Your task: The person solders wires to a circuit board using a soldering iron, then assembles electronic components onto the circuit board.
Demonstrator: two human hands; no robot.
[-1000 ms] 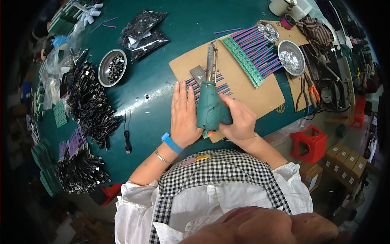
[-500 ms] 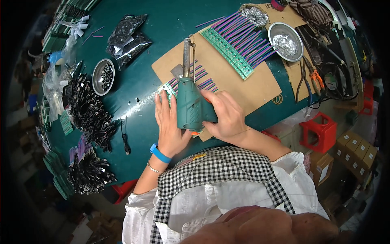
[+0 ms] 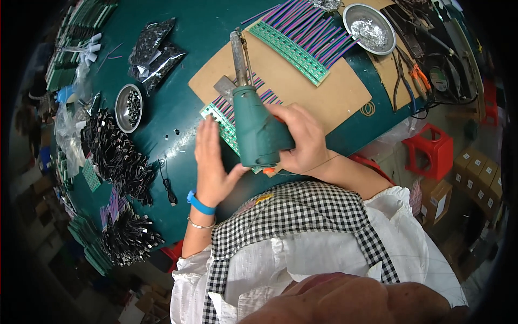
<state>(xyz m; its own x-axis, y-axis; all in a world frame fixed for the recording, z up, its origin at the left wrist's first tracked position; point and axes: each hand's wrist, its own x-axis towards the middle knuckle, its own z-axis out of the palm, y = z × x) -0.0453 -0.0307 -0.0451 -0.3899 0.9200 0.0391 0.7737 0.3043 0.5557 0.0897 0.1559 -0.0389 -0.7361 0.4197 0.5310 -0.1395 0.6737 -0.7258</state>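
My right hand (image 3: pixel 303 135) grips a green soldering gun (image 3: pixel 258 127) by its handle, its long metal barrel pointing away from me. Beneath the gun lies a green circuit board strip (image 3: pixel 215 116), partly hidden by the body, with purple, red and dark wires running from it. A flat grey metal piece (image 3: pixel 223 88) rests over those wires. Beside the board's left edge, my left hand (image 3: pixel 211 162) is open, fingers stretched, thumb apart close to the gun's rear end. Farther off, a second circuit board strip (image 3: pixel 288 53) with many wires lies on the brown cardboard (image 3: pixel 340 102).
A metal bowl (image 3: pixel 356 11) of silvery scraps stands at the far right near pliers (image 3: pixel 418 75). Leftward are a bowl of small black parts (image 3: pixel 120 116), black bagged parts (image 3: pixel 156 67) and bundled black cables (image 3: pixel 110 146). A red stool (image 3: pixel 431 151) stands beyond the table edge.
My left hand has drawn back from the board and gun, its thumb now spread wider. The gun has tilted slightly and more of the board shows. The whole view has shifted a little.
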